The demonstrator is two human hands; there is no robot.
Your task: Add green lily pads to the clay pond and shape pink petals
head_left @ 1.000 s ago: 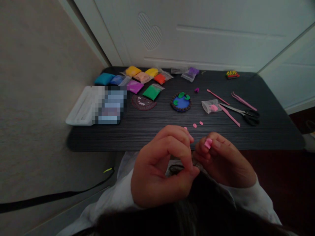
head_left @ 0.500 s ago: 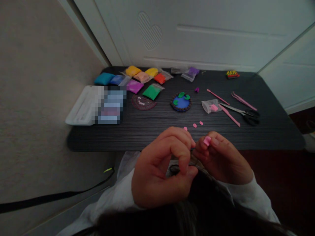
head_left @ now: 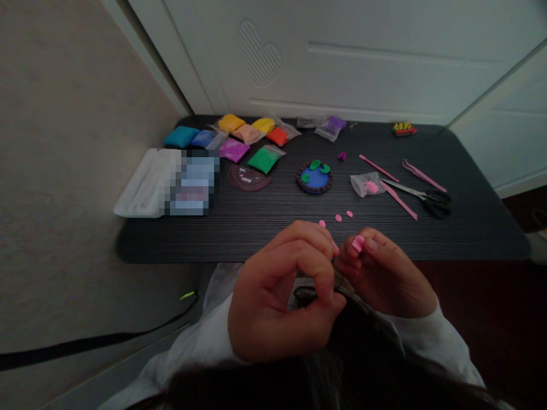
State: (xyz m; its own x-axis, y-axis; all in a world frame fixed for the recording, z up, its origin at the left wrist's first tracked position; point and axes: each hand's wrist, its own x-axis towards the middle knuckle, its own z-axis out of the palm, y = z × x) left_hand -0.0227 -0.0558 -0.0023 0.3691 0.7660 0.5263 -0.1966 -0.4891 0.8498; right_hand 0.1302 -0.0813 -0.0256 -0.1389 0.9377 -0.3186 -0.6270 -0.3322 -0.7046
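Note:
Between the thumb and fingers of my right hand (head_left: pixel 391 273) is a small pink piece of clay (head_left: pixel 358 244). My left hand (head_left: pixel 286 296) is beside it, over the table's near edge, with thumb and forefinger pinched together; what they hold, if anything, I cannot make out. Just beyond the hands lie several small flat pink clay ovals (head_left: pixel 338 218), one partly hidden by my left fingers. Farther back is a round blue clay pond (head_left: pixel 317 180) with a brown beaded rim and green leaf shapes. An open clear bag (head_left: pixel 363 185) with pink clay lies to its right.
Bags of coloured clay, including a green one (head_left: pixel 265 159), line the back left. A white plastic case (head_left: pixel 149 182) sits at the left, near a protractor (head_left: pixel 249 177). At the right lie scissors (head_left: pixel 427 196), pink modelling tools (head_left: pixel 399 200) and pink tweezers (head_left: pixel 423 175).
The pink clay piece has turned slightly in my right fingers, and that hand has shifted a little left. My left thumb and forefinger have moved slightly right. Objects on the table have stayed put.

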